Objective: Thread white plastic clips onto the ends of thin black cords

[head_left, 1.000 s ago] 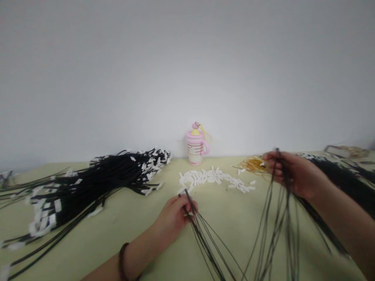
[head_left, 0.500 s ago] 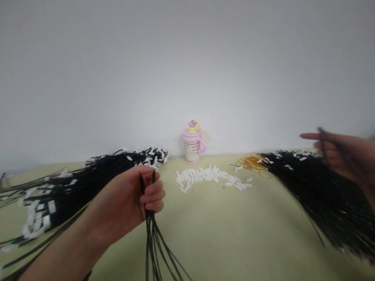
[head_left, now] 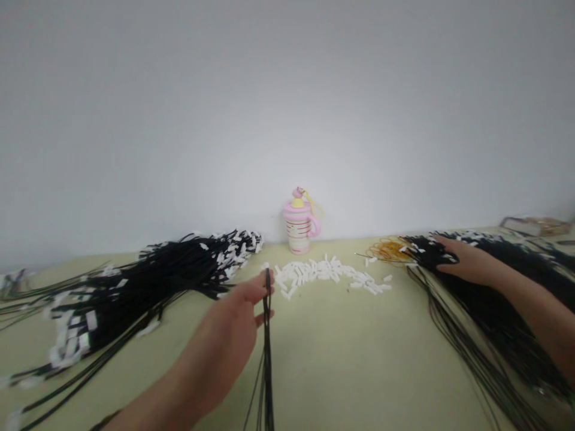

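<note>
My left hand (head_left: pixel 240 323) is closed in a pinch on a thin bunch of black cords (head_left: pixel 268 359). Their upper ends stick up past the thumb, and the rest hangs straight down out of view. At the right, my right hand (head_left: pixel 465 260) rests over the top of a big pile of black cords (head_left: pixel 507 317) with white tips. Its thumb and forefinger are spread apart around some cord ends; the other fingertips are hidden. Loose black cords (head_left: pixel 458 341) trail down the table beside that pile.
Small white tubes (head_left: pixel 314 269) lie scattered at the middle back. Behind them stands a pink and white toy cup (head_left: pixel 298 230). Yellow elastic loops (head_left: pixel 390 249) lie beside the right pile. Another heap of white-tipped black cords (head_left: pixel 171 269) covers the left of the pale green table (head_left: pixel 341 359).
My right hand has come down and left from the air onto the right pile. Cords there now lie spread farther left. My left hand has shifted right, still pinching its cords.
</note>
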Demonstrator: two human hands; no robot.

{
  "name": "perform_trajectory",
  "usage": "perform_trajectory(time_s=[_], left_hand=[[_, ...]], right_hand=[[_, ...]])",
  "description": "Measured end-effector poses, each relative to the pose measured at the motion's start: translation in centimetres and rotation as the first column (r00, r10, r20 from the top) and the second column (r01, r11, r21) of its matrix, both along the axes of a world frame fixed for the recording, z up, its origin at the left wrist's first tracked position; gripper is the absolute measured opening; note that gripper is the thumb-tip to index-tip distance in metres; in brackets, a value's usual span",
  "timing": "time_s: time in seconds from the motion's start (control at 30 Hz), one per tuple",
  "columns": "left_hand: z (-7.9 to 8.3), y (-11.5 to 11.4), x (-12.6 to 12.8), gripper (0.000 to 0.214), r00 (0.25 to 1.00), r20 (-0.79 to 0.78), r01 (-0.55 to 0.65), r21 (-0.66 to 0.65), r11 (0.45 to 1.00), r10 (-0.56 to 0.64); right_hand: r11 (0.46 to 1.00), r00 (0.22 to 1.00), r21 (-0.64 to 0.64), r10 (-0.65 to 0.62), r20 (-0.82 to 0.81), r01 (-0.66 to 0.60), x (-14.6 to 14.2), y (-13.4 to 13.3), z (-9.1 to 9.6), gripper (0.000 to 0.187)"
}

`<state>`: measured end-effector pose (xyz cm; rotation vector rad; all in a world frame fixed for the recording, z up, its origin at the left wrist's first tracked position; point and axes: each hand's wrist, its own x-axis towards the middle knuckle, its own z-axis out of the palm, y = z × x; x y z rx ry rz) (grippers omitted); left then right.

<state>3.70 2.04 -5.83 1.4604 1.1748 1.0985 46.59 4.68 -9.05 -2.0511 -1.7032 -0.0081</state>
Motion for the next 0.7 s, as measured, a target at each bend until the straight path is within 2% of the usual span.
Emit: perform_trajectory(time_s=[0.07, 0.1, 0.13, 0.17, 0.2, 0.27, 0.33, 0.37, 0.43, 0.47, 0.5, 0.53, 0.6, 0.7], left_hand=[[-2.5, 1.1, 0.9, 0.027, 0.999, -0.046, 0.008, -0.020, 1.000, -0.009], [-3.7, 1.7, 1.1, 0.024, 0.991, -0.133, 0.006, 0.009, 1.000, -0.005], [-4.7, 2.3, 1.2, 0.021, 0.972, -0.235, 0.020, 0.052, 0.998, -0.008], [-5.7, 2.8, 1.1, 0.020, 0.936, -0.344, 0.106, 0.084, 0.991, -0.071], [-6.5, 3.3, 1.0, 0.023, 0.896, -0.418, 0.205, 0.085, 0.975, -0.151], [-7.7, 3.8, 0.9, 0.026, 0.850, -0.478, 0.305, 0.108, 0.946, -0.220], [-8.5, 4.1, 1.0, 0.024, 0.833, -0.514, 0.317, 0.141, 0.938, -0.204], [-8.7, 4.1, 1.1, 0.022, 0.830, -0.526, 0.307, 0.152, 0.939, -0.186], [-9.1, 4.0, 1.3, 0.020, 0.829, -0.536, 0.282, 0.153, 0.947, -0.160], [-9.3, 4.0, 1.4, 0.020, 0.832, -0.532, 0.277, 0.154, 0.948, -0.157], [-9.4, 4.0, 1.4, 0.020, 0.840, -0.521, 0.274, 0.163, 0.948, -0.153], [-9.4, 3.9, 1.3, 0.021, 0.852, -0.502, 0.265, 0.177, 0.948, -0.145], [-9.5, 4.0, 1.0, 0.026, 0.890, -0.436, 0.237, 0.198, 0.951, -0.131], [-9.7, 4.3, 0.6, 0.034, 0.920, -0.352, 0.257, 0.201, 0.945, -0.175]], right_hand=[[1.000, 0.994, 0.015, -0.007, 0.108, 0.005, -1.5, -0.9, 1.8, 0.059], [1.000, 0.978, 0.012, 0.010, 0.206, -0.012, -2.7, -1.7, 2.7, 0.059], [0.994, 0.955, -0.024, 0.111, 0.277, -0.108, -4.3, -2.6, 3.4, 0.058], [0.973, 0.926, -0.062, 0.232, 0.297, -0.223, -6.0, -3.7, 3.9, 0.058], [0.951, 0.908, -0.084, 0.310, 0.283, -0.299, -8.0, -4.9, 4.2, 0.058], [0.876, 0.861, -0.181, 0.476, 0.178, -0.447, -12.3, -7.1, 4.0, 0.061], [0.763, 0.790, -0.242, 0.612, -0.027, -0.599, -16.7, -8.1, 2.4, 0.058], [0.721, 0.757, -0.238, 0.636, -0.148, -0.651, -18.8, -8.0, 1.1, 0.060], [0.722, 0.720, -0.165, 0.583, -0.376, -0.672, -22.5, -6.5, -1.9, 0.062], [0.754, 0.698, -0.113, 0.525, -0.488, -0.647, -24.2, -5.3, -3.4, 0.063], [0.810, 0.663, -0.057, 0.436, -0.608, -0.584, -25.6, -3.9, -4.8, 0.056], [0.847, 0.599, -0.030, 0.351, -0.720, -0.531, -26.9, -2.6, -5.9, 0.048], [0.867, 0.544, -0.015, 0.300, -0.784, -0.498, -28.7, -0.5, -7.2, 0.045], [0.845, 0.468, -0.006, 0.290, -0.835, -0.535, -29.9, 0.9, -7.5, 0.045]])
